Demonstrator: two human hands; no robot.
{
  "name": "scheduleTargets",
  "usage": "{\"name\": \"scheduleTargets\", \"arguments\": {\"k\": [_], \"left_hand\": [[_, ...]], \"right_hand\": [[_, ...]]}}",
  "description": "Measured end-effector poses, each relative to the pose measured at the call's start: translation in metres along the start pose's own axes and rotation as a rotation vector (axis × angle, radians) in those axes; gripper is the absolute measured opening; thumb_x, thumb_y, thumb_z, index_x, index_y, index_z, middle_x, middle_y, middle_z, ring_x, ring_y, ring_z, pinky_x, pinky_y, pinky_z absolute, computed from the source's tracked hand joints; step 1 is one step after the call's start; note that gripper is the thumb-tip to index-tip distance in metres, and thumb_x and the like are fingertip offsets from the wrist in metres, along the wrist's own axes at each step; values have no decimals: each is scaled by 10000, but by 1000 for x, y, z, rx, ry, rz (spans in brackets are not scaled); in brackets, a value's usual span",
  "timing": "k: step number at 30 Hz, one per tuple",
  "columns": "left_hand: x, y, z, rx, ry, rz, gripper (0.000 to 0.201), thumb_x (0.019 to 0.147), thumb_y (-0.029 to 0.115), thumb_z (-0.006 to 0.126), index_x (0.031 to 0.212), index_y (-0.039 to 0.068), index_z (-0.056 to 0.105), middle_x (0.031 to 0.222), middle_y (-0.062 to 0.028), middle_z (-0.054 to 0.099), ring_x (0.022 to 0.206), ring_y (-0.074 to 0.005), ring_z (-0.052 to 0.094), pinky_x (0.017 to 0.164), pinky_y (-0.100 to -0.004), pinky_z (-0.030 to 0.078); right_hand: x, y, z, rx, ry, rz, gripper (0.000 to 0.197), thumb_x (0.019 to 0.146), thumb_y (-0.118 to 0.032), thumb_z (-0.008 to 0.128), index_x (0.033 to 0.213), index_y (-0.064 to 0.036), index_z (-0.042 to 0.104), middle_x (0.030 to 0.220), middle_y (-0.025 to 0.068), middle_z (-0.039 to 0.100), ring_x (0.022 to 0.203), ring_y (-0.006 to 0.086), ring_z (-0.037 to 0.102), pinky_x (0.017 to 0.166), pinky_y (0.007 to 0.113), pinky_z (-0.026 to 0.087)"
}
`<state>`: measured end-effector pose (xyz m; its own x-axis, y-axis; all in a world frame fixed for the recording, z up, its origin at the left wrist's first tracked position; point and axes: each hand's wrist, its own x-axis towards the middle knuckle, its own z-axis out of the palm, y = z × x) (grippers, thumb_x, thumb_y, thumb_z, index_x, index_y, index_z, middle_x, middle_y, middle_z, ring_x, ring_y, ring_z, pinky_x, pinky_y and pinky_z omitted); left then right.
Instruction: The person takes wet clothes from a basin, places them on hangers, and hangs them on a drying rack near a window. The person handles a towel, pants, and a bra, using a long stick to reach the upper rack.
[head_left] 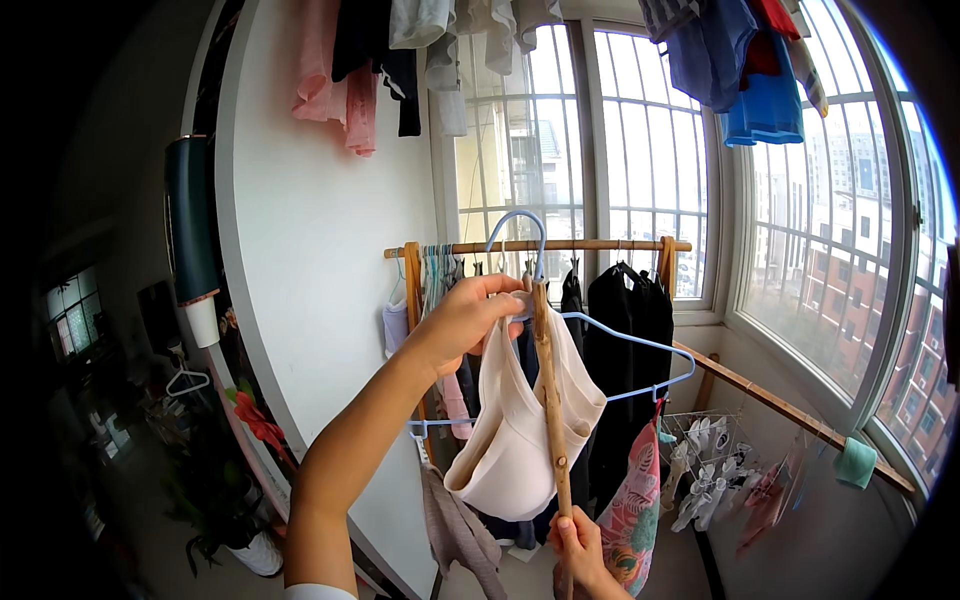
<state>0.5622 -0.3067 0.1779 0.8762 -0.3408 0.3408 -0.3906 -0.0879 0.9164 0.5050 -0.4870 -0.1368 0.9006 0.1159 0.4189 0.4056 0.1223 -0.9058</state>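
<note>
My left hand [468,322] is closed in a pinch at the neck of a light blue clothes hanger [544,248], beside the top of a wooden pole. A beige bra [510,470] hangs from the hanger by its straps. Lower down, my right hand [580,548] wraps round the wooden pole [557,430], which stands nearly upright in front of the bra. The pole's tip meets the base of the hanger's hook; whether it is hooked there, I cannot tell. A grey-brown cloth [455,515] and a pink patterned cloth [632,515] hang beside the bra, low down.
Behind stands a wooden clothes rack [640,244] with dark garments [625,330] on hangers. More laundry [705,60] hangs overhead. At right, a bamboo pole [770,394] runs below barred windows, near small clipped items [705,450]. A white wall panel [320,260] is at left.
</note>
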Motion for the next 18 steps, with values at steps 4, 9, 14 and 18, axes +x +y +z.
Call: {"name": "scheduleTargets", "arguments": {"k": [4,9,14,18], "left_hand": [[5,-5,8,22,-69,39,273,830,140,545,1077,23,558,659,29,545,524,-12,445,411,-151,293],[12,-4,22,335,-28,315,360,820,210,603,1101,-7,541,760,-41,574,626,-95,498,603,-243,420],[-16,-28,49,657,489,952,401,790,172,644,1125,-13,522,1014,-139,536,941,-276,512,864,-355,406],[-67,-111,92,391,592,1029,196,792,51,581,966,-29,539,930,-146,538,852,-261,534,764,-336,430]], "right_hand": [[3,-3,-4,0,30,-25,344,941,-371,466,850,-41,501,588,-2,463,479,56,410,429,195,320],[5,-13,-9,68,98,-42,321,942,-351,473,827,-52,483,592,-8,453,469,53,396,421,193,311],[26,-48,-19,70,167,-96,273,960,-286,449,810,-58,465,575,-24,407,444,38,339,395,184,265],[56,-84,-38,42,244,-150,264,950,-264,482,796,-50,494,568,-34,438,471,30,383,416,183,303]]}}
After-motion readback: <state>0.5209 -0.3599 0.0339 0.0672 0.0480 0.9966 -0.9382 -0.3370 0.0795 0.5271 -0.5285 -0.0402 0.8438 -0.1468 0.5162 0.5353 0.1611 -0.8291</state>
